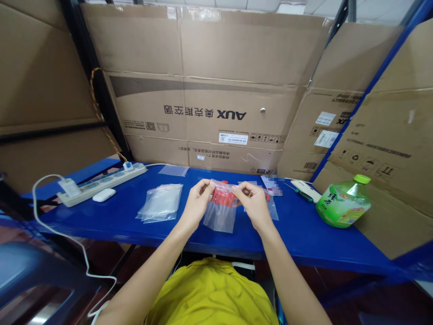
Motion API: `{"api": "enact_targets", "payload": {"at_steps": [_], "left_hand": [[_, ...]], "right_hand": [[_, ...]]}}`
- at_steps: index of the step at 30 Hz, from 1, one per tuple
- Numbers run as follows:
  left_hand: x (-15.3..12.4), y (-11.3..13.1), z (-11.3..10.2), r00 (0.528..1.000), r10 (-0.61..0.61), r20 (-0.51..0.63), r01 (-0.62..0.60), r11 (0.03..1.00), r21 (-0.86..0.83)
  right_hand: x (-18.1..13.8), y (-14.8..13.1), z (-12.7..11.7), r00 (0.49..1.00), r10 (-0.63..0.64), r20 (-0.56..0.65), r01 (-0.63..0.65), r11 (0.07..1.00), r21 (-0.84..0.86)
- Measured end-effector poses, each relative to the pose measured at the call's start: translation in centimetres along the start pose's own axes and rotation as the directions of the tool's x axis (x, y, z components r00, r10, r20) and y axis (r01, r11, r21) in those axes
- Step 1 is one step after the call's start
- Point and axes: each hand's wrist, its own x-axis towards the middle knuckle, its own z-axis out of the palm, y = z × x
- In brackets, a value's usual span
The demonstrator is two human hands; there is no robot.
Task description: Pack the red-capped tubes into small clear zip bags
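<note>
A clear zip bag [219, 220] hangs between my two hands near the front of the blue table. My left hand [200, 196] pinches its top left corner, and my right hand [250, 198] pinches the top right. Several red pieces [223, 195] show at the bag's upper part; whether they lie inside it or behind it I cannot tell. Beyond my right hand lies another clear bag [273, 210] with some red showing at its edge. To the left of my left hand rests a stack of clear zip bags [160, 203].
On the blue table [115, 221], a white power strip [104, 183] with plugs and a white earbud case [104, 195] sit at left. A green bottle [343, 203] stands at right, near a pale device [306, 189]. Cardboard panels [209, 54] wall the back and sides.
</note>
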Motion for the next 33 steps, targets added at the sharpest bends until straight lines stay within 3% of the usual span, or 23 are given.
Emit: {"api": "enact_targets", "payload": {"at_steps": [4,9,20,33], "left_hand": [[-0.2,0.0,0.1,0.992,0.087,0.095,-0.096,0.991,0.091],[-0.2,-0.2,0.1,0.981,0.116,0.158,-0.134,0.985,0.105],[-0.5,-0.2,0.6,0.993,0.068,0.098,-0.071,0.997,0.025],[-0.8,0.3,0.4,0.976,0.168,0.139,-0.191,0.966,0.175]], "right_hand": [[-0.4,-0.4,0.1,0.991,-0.051,0.121,0.055,0.998,-0.032],[-0.7,-0.7,0.4,0.986,-0.108,0.128,0.117,0.991,-0.068],[-0.5,-0.7,-0.2,0.984,-0.121,0.135,0.136,0.984,-0.115],[-1.4,-2.3,0.1,0.984,-0.121,0.133,0.148,0.964,-0.219]]}}
